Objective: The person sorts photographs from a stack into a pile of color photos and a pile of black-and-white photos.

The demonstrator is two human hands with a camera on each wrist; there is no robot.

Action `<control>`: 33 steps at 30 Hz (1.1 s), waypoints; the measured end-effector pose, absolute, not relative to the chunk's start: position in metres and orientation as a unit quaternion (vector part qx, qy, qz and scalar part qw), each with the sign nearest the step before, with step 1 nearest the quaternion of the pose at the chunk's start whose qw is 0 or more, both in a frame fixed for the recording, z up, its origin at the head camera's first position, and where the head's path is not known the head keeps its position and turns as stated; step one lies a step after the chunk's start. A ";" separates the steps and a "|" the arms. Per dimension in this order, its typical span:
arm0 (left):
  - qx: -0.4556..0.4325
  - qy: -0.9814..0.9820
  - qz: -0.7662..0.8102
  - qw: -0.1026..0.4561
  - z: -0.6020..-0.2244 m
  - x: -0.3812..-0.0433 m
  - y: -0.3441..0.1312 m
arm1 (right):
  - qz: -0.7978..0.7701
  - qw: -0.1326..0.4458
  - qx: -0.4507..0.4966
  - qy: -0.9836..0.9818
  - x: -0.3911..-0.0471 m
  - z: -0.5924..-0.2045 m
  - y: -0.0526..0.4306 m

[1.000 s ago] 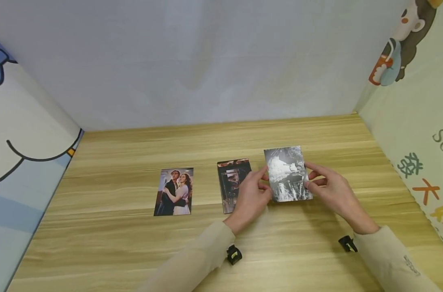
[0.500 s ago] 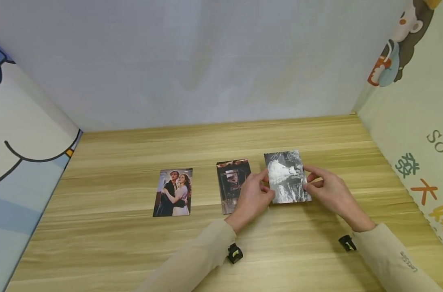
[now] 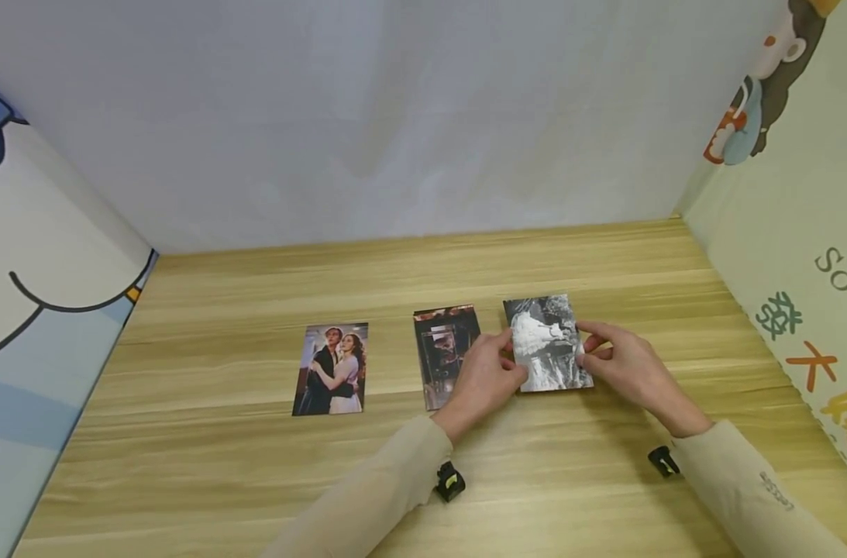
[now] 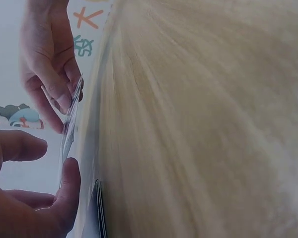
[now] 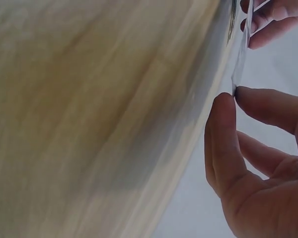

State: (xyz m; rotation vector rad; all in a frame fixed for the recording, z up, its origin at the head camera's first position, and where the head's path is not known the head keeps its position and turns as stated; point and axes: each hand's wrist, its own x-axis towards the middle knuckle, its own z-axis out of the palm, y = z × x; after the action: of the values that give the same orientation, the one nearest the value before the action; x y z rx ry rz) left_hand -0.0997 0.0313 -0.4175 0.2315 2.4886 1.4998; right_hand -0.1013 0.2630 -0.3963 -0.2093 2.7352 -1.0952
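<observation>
A black-and-white photo card (image 3: 550,345) is held by its two side edges. My left hand (image 3: 484,378) pinches its left edge, while my right hand (image 3: 628,370) pinches the right edge between thumb and fingers. Seen edge-on in the left wrist view, the card (image 4: 71,124) is raised off the tabletop and slightly bent. The right wrist view shows the right thumb and fingertips meeting on the card's edge (image 5: 242,62). Beside and partly behind my left hand lies a small stack of dark photo cards (image 3: 438,360).
A colour photo card of an embracing couple (image 3: 331,370) lies flat further left on the wood-grain table (image 3: 221,449). A pale wall (image 3: 395,116) closes off the back, and printed panels stand at the left (image 3: 60,232) and right (image 3: 765,232).
Both hands have lowered the black-and-white card slightly toward the front, and it lies a little flatter in view. The other cards stay where they were.
</observation>
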 end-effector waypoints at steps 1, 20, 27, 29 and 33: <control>0.080 0.849 0.509 0.115 -0.418 -0.100 0.031 | -0.368 0.096 -0.071 0.922 -0.102 -0.396 0.263; 0.081 0.860 0.478 0.158 -0.423 -0.109 0.030 | -0.337 0.111 -0.082 0.931 -0.110 -0.405 0.262; 0.095 0.875 0.444 0.170 -0.420 -0.113 0.030 | -0.330 0.114 -0.088 0.933 -0.112 -0.408 0.264; 0.099 0.878 0.436 0.170 -0.419 -0.114 0.029 | -0.329 0.115 -0.089 0.933 -0.112 -0.409 0.265; 0.101 0.879 0.431 0.178 -0.417 -0.115 0.029 | -0.325 0.114 -0.091 0.935 -0.113 -0.410 0.266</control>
State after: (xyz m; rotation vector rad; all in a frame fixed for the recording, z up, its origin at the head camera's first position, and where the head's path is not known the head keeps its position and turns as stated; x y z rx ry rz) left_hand -0.1150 0.0291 -0.4174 0.2858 2.4856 1.2207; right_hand -0.1126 0.2664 -0.4103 -0.2664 2.7403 -0.9520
